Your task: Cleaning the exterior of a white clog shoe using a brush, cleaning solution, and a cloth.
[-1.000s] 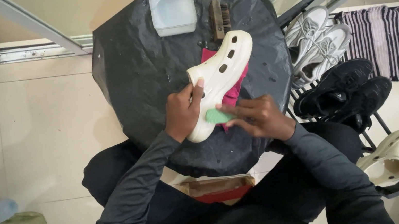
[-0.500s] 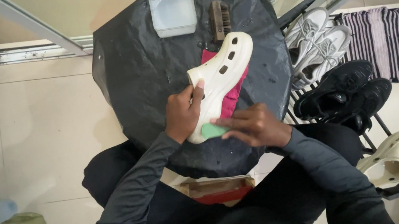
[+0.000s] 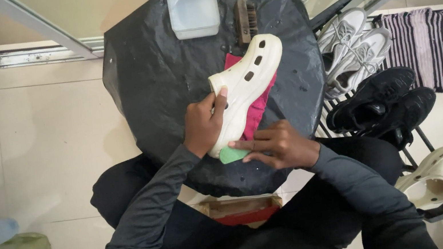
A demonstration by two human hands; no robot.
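**Cream foam clog held over a black-wrapped counter**

Cream-coloured and smooth, the clog [image 3: 245, 89] lies at the centre of the frame, tilted from lower left to upper right, toe toward the top. The left hand [image 3: 205, 125] is closed around its heel end, thumb pressed on the upper. The right hand [image 3: 277, 145] pinches a small green pad [image 3: 231, 154] against the heel's lower edge, fingers narrow and flat on it.

The clog looks moulded in one piece, with oval vent holes along its side. By its look it should be light, a little springy under pressure and probably slick if wet, so a wrap around the thick heel or the sidewall seems the surest hold. The green pad looks soft and thin.

Beneath the clog lies a magenta cloth [image 3: 257, 111], crumpled and soft. The round counter [image 3: 158, 87] is covered in glossy, wrinkled black plastic sheet. At the top centre sits a clear square tub [image 3: 193, 8] with cloudy liquid, and just right of it a wooden brush [image 3: 245, 20]. On the right, a rack holds grey sneakers [image 3: 352, 45], black shoes [image 3: 380, 102] and, at lower right, a second cream clog [image 3: 437, 178].
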